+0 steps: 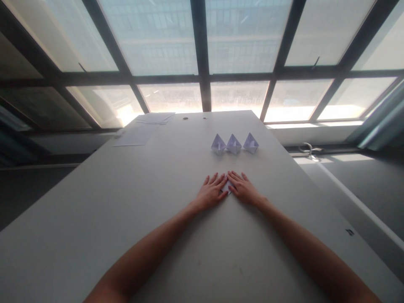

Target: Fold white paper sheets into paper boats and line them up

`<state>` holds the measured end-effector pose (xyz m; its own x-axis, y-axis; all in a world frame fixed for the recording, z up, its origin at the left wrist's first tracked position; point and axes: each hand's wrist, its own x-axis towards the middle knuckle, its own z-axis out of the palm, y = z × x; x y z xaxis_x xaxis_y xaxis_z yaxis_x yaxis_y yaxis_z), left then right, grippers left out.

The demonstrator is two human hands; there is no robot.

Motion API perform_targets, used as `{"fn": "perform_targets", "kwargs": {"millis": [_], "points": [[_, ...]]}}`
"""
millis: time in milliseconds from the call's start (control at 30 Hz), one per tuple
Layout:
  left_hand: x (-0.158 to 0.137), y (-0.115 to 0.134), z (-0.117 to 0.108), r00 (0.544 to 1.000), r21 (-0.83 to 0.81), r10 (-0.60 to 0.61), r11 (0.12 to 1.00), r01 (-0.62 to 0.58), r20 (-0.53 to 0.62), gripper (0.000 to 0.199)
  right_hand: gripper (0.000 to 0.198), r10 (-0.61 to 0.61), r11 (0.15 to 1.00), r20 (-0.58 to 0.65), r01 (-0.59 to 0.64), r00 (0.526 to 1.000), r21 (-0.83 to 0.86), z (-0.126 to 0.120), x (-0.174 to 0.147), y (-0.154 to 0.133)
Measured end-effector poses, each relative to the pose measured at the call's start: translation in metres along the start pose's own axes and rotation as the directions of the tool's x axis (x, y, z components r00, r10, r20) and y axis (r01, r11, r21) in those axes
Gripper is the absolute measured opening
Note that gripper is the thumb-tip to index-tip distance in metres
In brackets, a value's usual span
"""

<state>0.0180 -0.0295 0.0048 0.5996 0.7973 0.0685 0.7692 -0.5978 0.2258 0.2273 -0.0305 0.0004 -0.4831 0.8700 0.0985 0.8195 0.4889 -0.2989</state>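
Both of my hands lie flat over a small folded piece of white paper (226, 188) on the white table. My left hand (212, 191) presses on its left side with the fingers spread. From the right, my right hand (243, 188) rests on it in the same way, fingers stretched out. Most of the paper is hidden under the fingers. Beyond the hands stand three folded paper boats, a left one (218, 145), a middle one (234, 145) and a right one (251, 144), in a row with pointed tops.
Several white paper sheets (134, 135) lie at the table's far left. Two small round spots, one larger (185, 118), show near the far edge. Past the white table (104, 210) are large windows. A metal-coloured object (311, 150) is off to the right, beyond the table.
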Motion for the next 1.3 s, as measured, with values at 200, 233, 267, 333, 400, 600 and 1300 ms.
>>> {"fn": "perform_targets", "kwargs": {"millis": [200, 233, 267, 333, 400, 600, 1300], "points": [[0.0, 0.0, 0.0, 1.0, 0.011, -0.017, 1.0, 0.017, -0.006, 0.066, 0.059, 0.008, 1.0, -0.016, -0.008, 1.0, 0.004, 0.002, 0.0, 0.001], [-0.001, 0.0, 0.0, 1.0, 0.015, -0.019, 1.0, 0.019, -0.01, 0.066, 0.06, 0.016, 1.0, -0.022, -0.016, 1.0, 0.0, 0.002, 0.0, 0.001], [-0.001, 0.0, 0.001, 1.0, 0.018, -0.019, 1.0, 0.02, -0.015, 0.066, 0.061, 0.026, 1.0, -0.028, -0.026, 0.999, -0.003, 0.002, 0.0, 0.001], [-0.001, 0.001, 0.001, 0.999, 0.022, -0.024, 0.999, 0.024, -0.029, 0.068, 0.063, 0.039, 0.999, -0.042, -0.039, 0.998, -0.009, 0.003, 0.0, 0.001], [-0.001, 0.001, 0.002, 0.999, 0.025, -0.027, 0.999, 0.028, -0.039, 0.069, 0.066, 0.034, 0.999, -0.052, -0.034, 0.998, -0.007, 0.002, 0.0, 0.002], [0.0, 0.0, 0.003, 0.999, 0.046, -0.034, 0.998, 0.035, -0.03, 0.068, 0.064, 0.033, 0.999, -0.074, -0.03, 0.997, 0.043, 0.002, 0.0, 0.003], [0.001, -0.005, -0.007, 0.935, -0.624, -0.235, 0.781, 0.019, -0.266, 0.06, 0.057, 0.183, 0.651, -0.24, 0.066, 0.953, 0.756, -0.001, 0.005, -0.02]]}}
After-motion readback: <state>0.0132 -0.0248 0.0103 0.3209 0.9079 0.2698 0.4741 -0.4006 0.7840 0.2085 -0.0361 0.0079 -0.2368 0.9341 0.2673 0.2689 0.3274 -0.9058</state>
